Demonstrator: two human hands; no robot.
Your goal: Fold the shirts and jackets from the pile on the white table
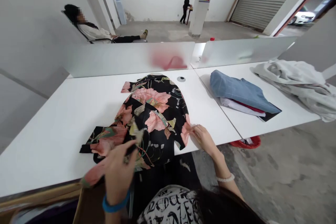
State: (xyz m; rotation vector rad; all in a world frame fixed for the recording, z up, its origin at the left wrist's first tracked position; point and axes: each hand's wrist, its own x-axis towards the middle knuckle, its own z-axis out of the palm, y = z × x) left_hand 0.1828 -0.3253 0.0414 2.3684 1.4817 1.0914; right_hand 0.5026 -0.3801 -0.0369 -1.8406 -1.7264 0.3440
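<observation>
Floral garment [157,122] spread on the bench [65,112] between left grip [119,166] and right grip [204,138], probably for easy reach
Lower left of the left grip, a cardboard box [52,193] holds dark cloth [60,213]; that grip blurs, closure unclear; the right grip pinches a pink edge [186,131], perhaps steadying it; to its right, a red bin [240,145] holds something pale

**Floral garment [156,120] on a white table [47,140]**

At the garment's right edge, the right hand [206,138] pinches the fabric. Over its near-left part, the left hand [119,168] is blurred, its grip unclear. Right of the garment lie folded blue clothing [238,87] and, farther, a pale cloth heap [296,80]; behind the garment stands a frosted partition [118,57].
</observation>
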